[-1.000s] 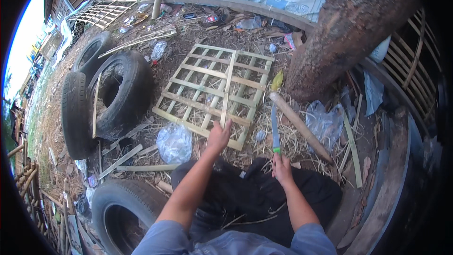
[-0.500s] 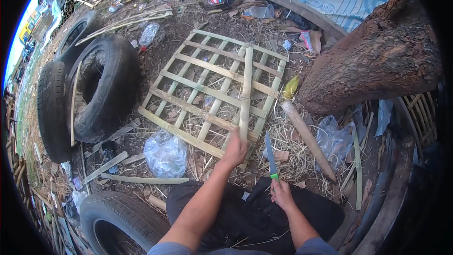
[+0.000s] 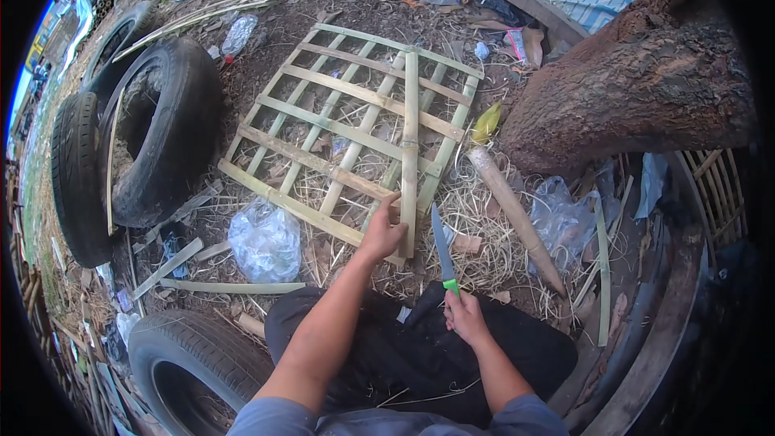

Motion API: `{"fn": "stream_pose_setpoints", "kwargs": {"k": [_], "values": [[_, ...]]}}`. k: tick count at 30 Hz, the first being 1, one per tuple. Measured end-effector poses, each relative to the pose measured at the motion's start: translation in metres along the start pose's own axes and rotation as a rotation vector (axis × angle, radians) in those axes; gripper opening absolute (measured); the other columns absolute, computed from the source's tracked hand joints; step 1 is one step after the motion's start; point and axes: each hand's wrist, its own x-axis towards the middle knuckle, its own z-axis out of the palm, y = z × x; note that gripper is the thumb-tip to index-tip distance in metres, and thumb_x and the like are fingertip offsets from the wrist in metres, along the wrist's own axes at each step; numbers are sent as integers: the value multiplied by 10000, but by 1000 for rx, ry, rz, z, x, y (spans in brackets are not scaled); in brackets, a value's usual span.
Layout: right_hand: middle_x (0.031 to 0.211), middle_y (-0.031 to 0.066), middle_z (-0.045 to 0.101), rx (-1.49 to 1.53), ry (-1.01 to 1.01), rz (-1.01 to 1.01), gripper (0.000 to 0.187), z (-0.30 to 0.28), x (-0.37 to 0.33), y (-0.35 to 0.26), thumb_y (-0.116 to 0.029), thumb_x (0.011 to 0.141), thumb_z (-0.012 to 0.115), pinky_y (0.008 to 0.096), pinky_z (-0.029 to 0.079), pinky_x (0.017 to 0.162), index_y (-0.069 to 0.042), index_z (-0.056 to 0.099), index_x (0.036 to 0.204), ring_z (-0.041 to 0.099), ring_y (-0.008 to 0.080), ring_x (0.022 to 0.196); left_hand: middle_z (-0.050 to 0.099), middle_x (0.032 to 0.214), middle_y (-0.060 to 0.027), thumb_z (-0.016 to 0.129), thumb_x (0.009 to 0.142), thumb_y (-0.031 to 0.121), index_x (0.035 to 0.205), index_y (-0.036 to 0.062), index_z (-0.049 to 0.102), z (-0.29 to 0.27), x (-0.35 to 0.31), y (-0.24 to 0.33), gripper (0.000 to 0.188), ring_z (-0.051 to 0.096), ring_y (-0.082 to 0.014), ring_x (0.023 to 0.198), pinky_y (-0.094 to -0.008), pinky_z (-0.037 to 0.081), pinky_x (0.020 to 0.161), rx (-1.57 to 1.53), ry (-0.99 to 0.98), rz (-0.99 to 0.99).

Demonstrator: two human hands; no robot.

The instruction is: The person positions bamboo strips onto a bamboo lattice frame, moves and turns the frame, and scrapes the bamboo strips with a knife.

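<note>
Left hand: the left hand [image 3: 383, 230] grips the near end of a slat [image 3: 409, 149].
Slat: flat, pale split bamboo; long axis runs 12 to 6 o'clock, lying across the lattice [image 3: 347, 125].
Right hand: the right hand [image 3: 464, 316] is clenched on a knife [image 3: 444, 254], green handle, slim blade pointing to 12 o'clock, just right of the slat.
Lattice: woven bamboo strips on straw.
Around: clear plastic bag [image 3: 265, 241] at 9 o'clock; rough trunk [image 3: 638, 81] at 2 o'clock; rubber tyres [image 3: 153, 125] at 10 o'clock.

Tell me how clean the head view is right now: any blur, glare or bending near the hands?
Head view: even, soft daylight, no glare and no hard shadows; the left hand on the bamboo slat and the right hand with the knife are sharp; fisheye bends the tyres near the dark rim.
</note>
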Motion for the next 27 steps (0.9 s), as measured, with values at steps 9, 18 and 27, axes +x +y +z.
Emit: {"fn": "stream_pose_setpoints", "kwargs": {"k": [9,18,27], "values": [[578,-46,424,-13,-15,17,297,-1,0,1,-329,960,514,219,366,411,-94,477,782,398,38,454,606,1085,-185,613,782,-37,1379,62,353,2,1,-1,658,624,-262,960,-365,498,866,-94,12,-10],[585,-47,430,-21,-15,17,281,-1,0,1,-319,960,515,216,366,415,-92,487,798,400,34,460,607,1088,-178,606,784,-52,1381,87,369,1,0,7,657,623,-244,954,-350,511,829,-153,8,-41],[593,-46,433,-43,-23,41,277,0,0,0,-316,961,512,219,373,426,-86,489,809,404,35,471,625,1068,-154,633,772,-40,1386,99,387,-3,-2,15,676,630,-216,913,-334,515,806,-196,9,-34]]}}
